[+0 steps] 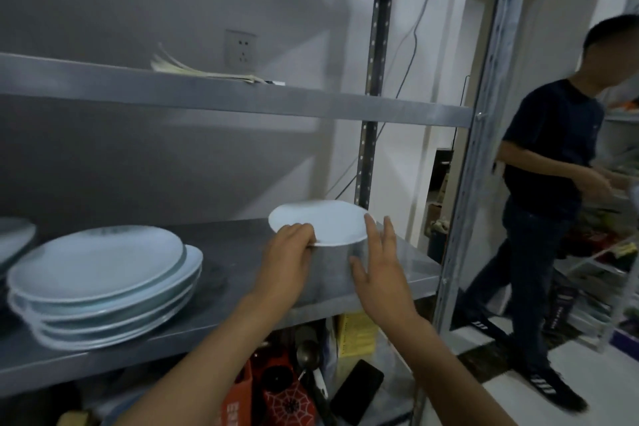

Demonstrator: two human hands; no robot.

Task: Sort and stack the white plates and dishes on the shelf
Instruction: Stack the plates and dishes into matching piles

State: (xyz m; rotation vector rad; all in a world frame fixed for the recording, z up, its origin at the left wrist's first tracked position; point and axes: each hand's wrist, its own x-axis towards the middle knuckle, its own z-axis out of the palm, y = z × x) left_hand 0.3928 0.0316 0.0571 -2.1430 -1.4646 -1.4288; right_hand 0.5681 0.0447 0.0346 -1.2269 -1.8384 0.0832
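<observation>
A stack of plates (103, 282) sat on the left part of the middle shelf (235, 252), with the edge of another plate (14, 239) just beside it at the far left. Toward the shelf's right end, near the rear upright post (366, 156), a small plate (320, 222) was held above the shelf surface. The left hand (288, 249) gripped its near-left rim; the right hand (378, 270) stood spread just beside its right edge. On the shelf above (242, 98) lay a sheaf of papers (204, 71), in front of a wall socket (241, 48). Below the middle shelf lay a ladle (307, 356) and a phone (358, 391). A person (539, 218) stood to the right, beyond the front post (484, 114).
</observation>
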